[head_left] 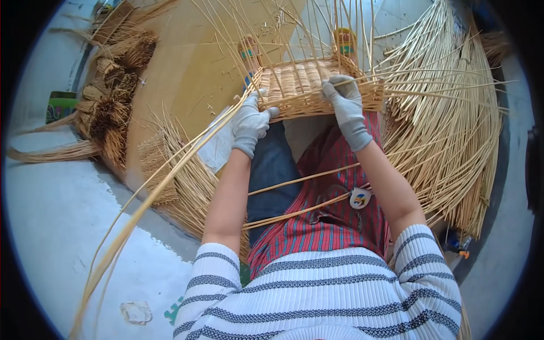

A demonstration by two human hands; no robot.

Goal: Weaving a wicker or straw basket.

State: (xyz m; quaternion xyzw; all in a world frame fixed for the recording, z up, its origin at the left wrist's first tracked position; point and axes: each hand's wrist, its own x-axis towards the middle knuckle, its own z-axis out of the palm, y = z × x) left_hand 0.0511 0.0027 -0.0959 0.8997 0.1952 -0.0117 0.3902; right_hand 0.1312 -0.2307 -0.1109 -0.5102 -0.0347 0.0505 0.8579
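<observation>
Clasping a basket (307, 106), left grip (250, 121) and right grip (347, 105) seemingly closed, stakes (296, 67) across it, reeds (445, 127) alongside.

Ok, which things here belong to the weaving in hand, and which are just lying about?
In the job:
wicker basket, part-woven, held by left hand and right hand
long strands running to lower left
probably the strand pile, right

Apparently lying about:
green patterned object, far left
pale flat scrap, lower left
small orange item, lower right
</observation>
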